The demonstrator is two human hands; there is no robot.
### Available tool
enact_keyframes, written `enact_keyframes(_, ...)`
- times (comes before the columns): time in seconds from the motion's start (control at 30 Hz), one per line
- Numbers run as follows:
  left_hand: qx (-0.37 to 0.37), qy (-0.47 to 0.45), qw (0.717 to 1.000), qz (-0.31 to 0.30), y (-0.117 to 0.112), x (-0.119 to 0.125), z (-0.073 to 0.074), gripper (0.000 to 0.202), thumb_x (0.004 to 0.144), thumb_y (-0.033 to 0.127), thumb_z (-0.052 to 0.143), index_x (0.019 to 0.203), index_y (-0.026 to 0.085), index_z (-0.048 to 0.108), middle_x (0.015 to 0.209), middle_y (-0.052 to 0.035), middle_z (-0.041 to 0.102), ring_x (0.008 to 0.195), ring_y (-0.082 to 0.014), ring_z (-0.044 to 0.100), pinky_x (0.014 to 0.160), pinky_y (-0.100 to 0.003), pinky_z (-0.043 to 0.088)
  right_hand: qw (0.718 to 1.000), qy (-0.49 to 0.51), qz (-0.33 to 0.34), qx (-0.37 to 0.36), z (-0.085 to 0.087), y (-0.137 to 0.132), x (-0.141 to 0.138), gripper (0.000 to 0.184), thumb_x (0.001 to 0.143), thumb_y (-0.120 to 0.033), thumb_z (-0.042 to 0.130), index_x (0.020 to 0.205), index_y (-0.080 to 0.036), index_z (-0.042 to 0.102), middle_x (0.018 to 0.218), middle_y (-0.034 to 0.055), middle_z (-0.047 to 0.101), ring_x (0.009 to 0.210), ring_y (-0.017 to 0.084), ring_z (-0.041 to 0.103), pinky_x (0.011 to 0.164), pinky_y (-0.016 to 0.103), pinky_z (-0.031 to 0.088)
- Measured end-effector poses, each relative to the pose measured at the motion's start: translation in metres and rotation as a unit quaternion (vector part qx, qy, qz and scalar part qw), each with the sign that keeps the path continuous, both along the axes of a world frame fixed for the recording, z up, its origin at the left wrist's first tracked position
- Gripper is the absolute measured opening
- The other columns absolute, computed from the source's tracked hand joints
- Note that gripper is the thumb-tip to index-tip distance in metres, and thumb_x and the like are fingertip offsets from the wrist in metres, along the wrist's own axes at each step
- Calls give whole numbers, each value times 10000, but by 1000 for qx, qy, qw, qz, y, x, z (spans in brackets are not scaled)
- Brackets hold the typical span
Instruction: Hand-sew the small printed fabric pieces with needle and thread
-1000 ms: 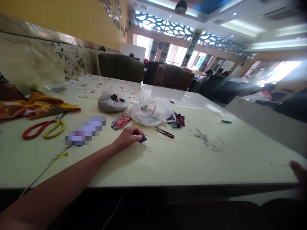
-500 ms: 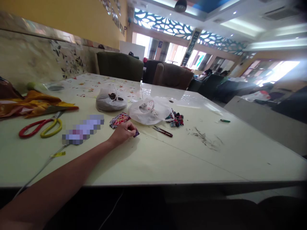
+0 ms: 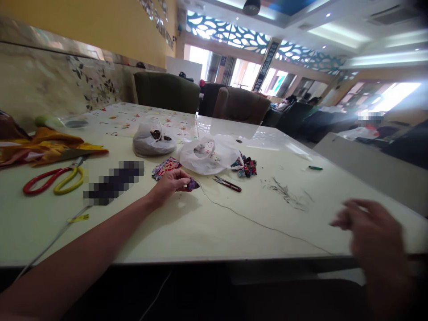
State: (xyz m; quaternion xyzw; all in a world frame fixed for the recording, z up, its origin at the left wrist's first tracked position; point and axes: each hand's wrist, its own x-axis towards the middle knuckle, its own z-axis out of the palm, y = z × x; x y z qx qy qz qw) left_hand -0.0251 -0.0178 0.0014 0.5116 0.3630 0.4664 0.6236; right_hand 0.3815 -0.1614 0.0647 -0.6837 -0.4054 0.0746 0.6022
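My left hand [image 3: 170, 186] pinches a small purple scrap of patterned fabric [image 3: 193, 183] just above the table. From the scrap a thin dark thread [image 3: 249, 218] trails right across the tabletop towards the front edge. My right hand [image 3: 372, 225] is at the right, blurred by motion, its fingers curled together; what they hold, if anything, cannot be made out. Behind my left hand lies a red patterned fabric piece [image 3: 166, 167]. Thread snips [image 3: 228, 183] rest between the left hand and a heap of dark patterned fabric pieces [image 3: 247, 167].
Two white plastic bags [image 3: 154, 145] [image 3: 209, 158] stand behind. Large scissors [image 3: 50, 179] with red and yellow handles, a blurred-out object [image 3: 113, 183] on a cable, and orange cloth [image 3: 50, 145] lie left. Thread scraps [image 3: 287, 194] and a green item [image 3: 315, 168] lie right.
My right hand has come into view at the right. The left hand with the purple scrap has risen slightly, and the thread from it now curves towards the right.
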Motion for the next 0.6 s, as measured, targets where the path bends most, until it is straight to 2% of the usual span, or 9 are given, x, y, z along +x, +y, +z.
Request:
enact_keyframes(0.03,1,-5,1000,-8,-1,0,0,246,677,295,792,784,131,643,810,-44,707,781,-177,675,760,-362,564,998,18,53,-18,-6,19,-20,250,778,-432,736,807,-203,641,547,-14,503,461,115,505,480,304,427)
enact_keyframes(0.1,5,-9,1000,-23,-4,1,2,247,681,295,794,795,133,647,833,-45,706,774,-173,674,762,-361,560,979,9,199,-49,-17,50,-71,293,762,-469,716,834,-193,651,578,-18,524,458,107,476,438,275,394)
enact_keyframes(0.2,14,-10,999,-42,-7,1,3,233,701,293,785,804,135,649,860,-47,707,779,-166,672,769,-343,548,915,-11,383,-129,-30,79,-154,292,815,-456,640,924,-186,663,547,-57,451,445,86,395,413,232,328)
enact_keyframes(0.27,24,-13,999,-46,-7,0,3,218,715,291,773,802,134,648,860,-45,705,778,-158,665,763,-320,538,887,-40,436,-146,-36,91,-195,288,817,-428,641,971,-186,668,530,-69,417,462,87,375,429,223,299)
enact_keyframes(0.3,31,-16,999,-41,-6,0,3,210,720,287,768,800,133,648,850,-41,699,769,-150,658,752,-305,533,879,-51,452,-142,-38,96,-209,253,818,-404,640,939,-183,665,533,-67,418,481,88,372,446,222,295)
enact_keyframes(0.37,44,-21,999,-20,-5,0,2,195,724,274,760,800,130,652,813,-27,681,734,-128,634,725,-275,523,874,-71,468,-115,-42,105,-224,175,816,-342,628,781,-170,629,571,-48,450,531,89,386,481,220,301)
enact_keyframes(0.43,48,-33,998,10,-4,-1,1,186,725,264,757,796,129,651,783,-13,659,722,-117,618,716,-260,523,867,-76,482,-99,-44,114,-229,187,817,-306,610,697,-168,574,596,-39,468,546,87,394,492,218,303)
enact_keyframes(0.53,30,-64,997,25,-4,-1,1,220,749,322,742,802,135,638,794,-9,639,758,-127,624,756,-302,556,857,-68,500,-102,-46,126,-229,189,823,-324,606,716,-175,560,573,-48,459,504,85,383,468,218,291)
enact_keyframes(0.6,20,-45,999,7,-3,0,2,272,745,357,752,882,145,653,856,-25,643,804,-157,634,700,-318,576,854,-70,507,-99,-47,134,-231,228,826,-354,614,699,-179,542,549,-51,449,483,85,373,457,221,280)
